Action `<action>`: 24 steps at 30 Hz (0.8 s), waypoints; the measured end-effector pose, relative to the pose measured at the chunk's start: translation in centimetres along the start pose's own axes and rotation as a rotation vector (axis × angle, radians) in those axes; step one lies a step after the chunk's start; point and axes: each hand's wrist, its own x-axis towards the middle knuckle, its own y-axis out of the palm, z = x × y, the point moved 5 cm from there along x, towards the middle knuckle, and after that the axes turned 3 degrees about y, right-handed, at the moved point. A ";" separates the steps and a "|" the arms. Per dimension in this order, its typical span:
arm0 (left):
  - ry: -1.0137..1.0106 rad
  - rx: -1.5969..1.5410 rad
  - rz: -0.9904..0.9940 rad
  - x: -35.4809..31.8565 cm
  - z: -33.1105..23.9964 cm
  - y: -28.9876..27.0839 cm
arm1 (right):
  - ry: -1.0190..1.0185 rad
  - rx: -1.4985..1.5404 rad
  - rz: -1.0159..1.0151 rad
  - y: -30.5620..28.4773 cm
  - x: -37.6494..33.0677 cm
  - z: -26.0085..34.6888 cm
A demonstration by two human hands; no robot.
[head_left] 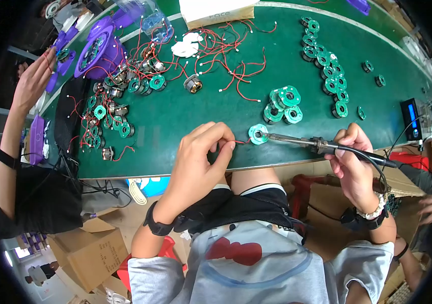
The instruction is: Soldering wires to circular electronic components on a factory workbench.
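Observation:
My right hand (pixel 351 157) is closed around the black handle of a soldering iron (pixel 322 146). Its metal tip points left and reaches the round green circuit board (pixel 257 136) near the table's front edge. A short red wire (pixel 241 142) runs from that board to my left hand (pixel 203 154), whose thumb and forefinger pinch it. Just beyond the board stands a small stack of motors with green boards (pixel 282 104). Whether the tip touches the board or hovers just over it, I cannot tell.
Motors with red wires (pixel 119 86) crowd the left of the green table (pixel 175 114). Loose red wires (pixel 231 55) and white tissue (pixel 188 45) lie at the back. Boarded motors (pixel 330 76) form a column on the right, near a soldering station (pixel 410 119). A co-worker's arm (pixel 28 86) is far left.

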 end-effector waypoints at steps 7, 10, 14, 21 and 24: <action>0.116 0.207 0.030 0.0 -1.6 -0.3 | 0.015 0.036 0.010 0.8 0.0 -0.8; 0.124 0.261 0.035 0.0 -1.8 -0.5 | 0.025 0.106 0.029 0.9 0.3 -1.1; 0.131 0.283 0.037 0.0 -1.8 -0.6 | 0.024 0.113 0.023 1.0 0.5 -1.2; 0.109 0.308 0.061 0.1 -1.8 -0.8 | 0.035 0.096 0.060 1.3 0.8 -1.4; 0.115 0.318 0.057 0.1 -1.7 -0.9 | 0.046 0.093 0.062 1.3 0.8 -1.4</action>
